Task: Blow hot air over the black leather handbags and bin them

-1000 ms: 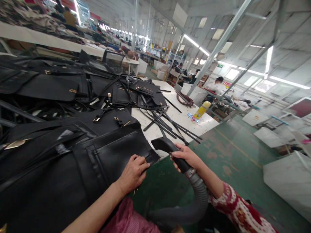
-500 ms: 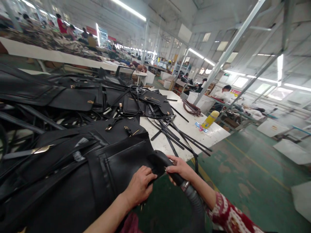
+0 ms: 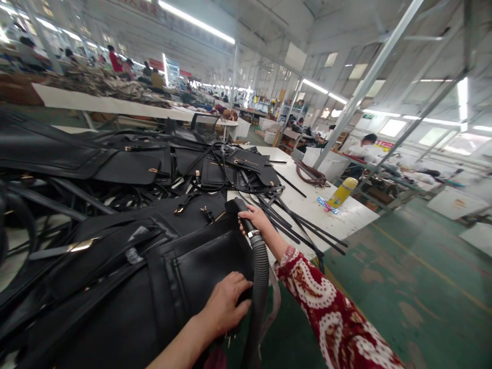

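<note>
My right hand (image 3: pixel 254 219) is wrapped around the black nozzle of a ribbed hose (image 3: pixel 260 261), just below its flat head. A metal clamp joins nozzle and hose. The nozzle head is over the far right corner of a black leather bag piece (image 3: pixel 209 248); whether they touch I cannot tell. At that piece's near right edge, my left hand (image 3: pixel 226 300) is closed over the rim, with fingers on top and thumb below. Small gold-coloured metal parts hang under that hand.
More black bag pieces (image 3: pixel 126 166) with straps and gold buckles are heaped on the white table (image 3: pixel 274 154). A yellow bottle (image 3: pixel 343 192) and coiled brown straps (image 3: pixel 310 174) stand towards the right. Green floor (image 3: pixel 403 271) lies beyond the table edge. People work farther back.
My right hand has moved the hose nozzle up and away, from the bag piece's near right edge to its far corner. The left hand stays at the edge. The view has shifted slightly.
</note>
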Available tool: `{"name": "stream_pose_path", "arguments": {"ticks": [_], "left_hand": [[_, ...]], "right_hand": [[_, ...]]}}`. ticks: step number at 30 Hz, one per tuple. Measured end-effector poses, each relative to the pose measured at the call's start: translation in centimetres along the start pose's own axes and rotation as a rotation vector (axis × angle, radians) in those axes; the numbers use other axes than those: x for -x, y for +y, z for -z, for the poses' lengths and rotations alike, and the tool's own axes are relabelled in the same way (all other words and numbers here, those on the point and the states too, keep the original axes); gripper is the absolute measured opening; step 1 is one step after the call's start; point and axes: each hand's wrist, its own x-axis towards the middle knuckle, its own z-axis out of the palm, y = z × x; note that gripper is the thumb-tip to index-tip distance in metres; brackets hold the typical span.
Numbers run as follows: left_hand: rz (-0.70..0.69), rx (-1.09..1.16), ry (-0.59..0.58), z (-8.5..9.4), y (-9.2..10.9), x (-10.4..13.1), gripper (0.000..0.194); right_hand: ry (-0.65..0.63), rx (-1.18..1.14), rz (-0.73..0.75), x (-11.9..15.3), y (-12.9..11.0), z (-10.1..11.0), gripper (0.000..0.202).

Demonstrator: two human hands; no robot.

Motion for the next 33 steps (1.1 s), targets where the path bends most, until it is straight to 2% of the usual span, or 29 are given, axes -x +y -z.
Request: {"name": "stream_pose_path", "arguments": {"ticks": [2, 4, 6, 8, 9, 11, 13, 16, 19, 22, 28, 33], "left_hand": [[0.009, 0.050, -0.055, 0.8, 0.0, 0.0, 0.024], [0.006, 0.073, -0.033, 1.9, -0.5, -0.6, 0.021], [0.065, 0.060, 0.126, 3.4, -1.9, -2.1, 0.026], [0.194, 0.039, 0.317, 5.1, -4.2, -4.6, 0.040], [0.267, 0.039, 0.375, 5.9, -5.6, -6.0, 0.046], [0.365, 0.069, 0.377, 7.2, -8.4, -8.7, 0.046], [0.406, 0.120, 0.316, 7.8, -10.7, -10.7, 0.030], [0.445, 0.206, 0.257, 7.5, -12.8, -11.9, 0.014], [0.473, 0.295, 0.243, 6.6, -13.5, -11.7, 0.018], [0.495, 0.388, 0.235, 6.0, -13.9, -11.5, 0.025], [0.494, 0.444, 0.256, 6.1, -14.4, -11.7, 0.026], [0.471, 0.407, 0.256, 6.2, -14.2, -11.4, 0.028]], "right_hand": [[0.049, -0.021, 0.045, 0.6, -0.6, 0.7, 0.054], [0.093, -0.034, 0.072, 2.2, -1.0, 1.8, 0.058], [0.125, -0.040, 0.075, 4.3, -1.0, 2.7, 0.062], [0.137, -0.046, 0.063, 6.6, -0.7, 3.2, 0.064], [0.137, -0.048, 0.056, 7.7, -0.4, 3.2, 0.065], [0.120, -0.045, 0.035, 9.8, 0.3, 3.0, 0.067], [0.075, -0.051, 0.001, 11.4, 1.1, 2.5, 0.069], [-0.022, -0.092, -0.068, 12.6, 2.5, 1.9, 0.073], [-0.092, -0.101, -0.143, 12.1, 3.4, 1.4, 0.075], [-0.120, -0.110, -0.160, 10.5, 3.7, 1.0, 0.074], [-0.062, -0.144, -0.082, 7.0, 3.6, -0.1, 0.065], [0.045, -0.191, 0.002, 6.4, 3.8, 0.2, 0.056]]}}
